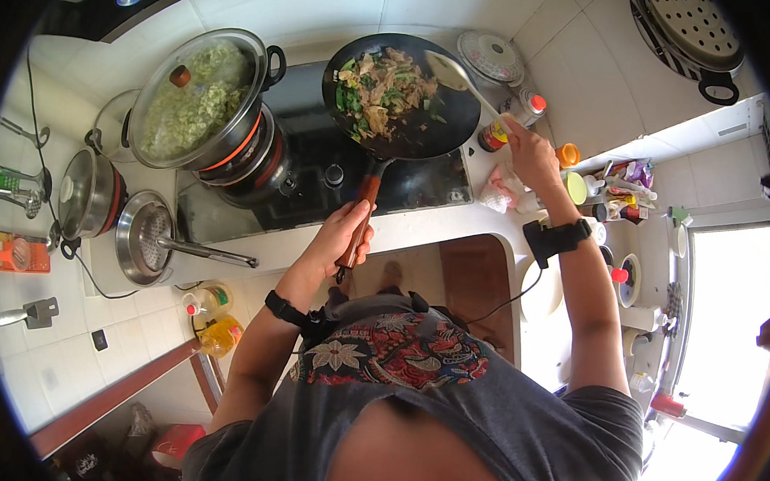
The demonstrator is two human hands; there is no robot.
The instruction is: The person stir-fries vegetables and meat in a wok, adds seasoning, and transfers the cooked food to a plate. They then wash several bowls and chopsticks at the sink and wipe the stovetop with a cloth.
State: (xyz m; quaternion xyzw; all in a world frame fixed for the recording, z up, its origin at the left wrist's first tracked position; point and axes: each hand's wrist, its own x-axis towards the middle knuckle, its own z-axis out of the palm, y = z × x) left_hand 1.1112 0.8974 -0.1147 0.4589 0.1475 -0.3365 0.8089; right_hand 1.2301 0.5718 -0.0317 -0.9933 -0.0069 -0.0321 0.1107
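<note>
With my left hand [341, 238] I grip the brown handle [362, 221] of a black wok [453, 123] over the right side of the stove. Browned slices, probably meat or tofu, mixed with chopped green vegetables [387, 90] lie toward the wok's left side. My right hand [532, 155] is closed around the handle of a metal cooking spatula or ladle [456, 74]. Its head is over the upper right part of the wok, apart from most of the food.
A lidded steamer pot [222, 163] with pale green food stands on the left burner. Left of the stove are a smaller lidded pot [87, 192] and a steel pan holding a strainer [153, 245]. Bottles and a red-capped can [526, 107] crowd the right counter, near a crumpled cloth [502, 189].
</note>
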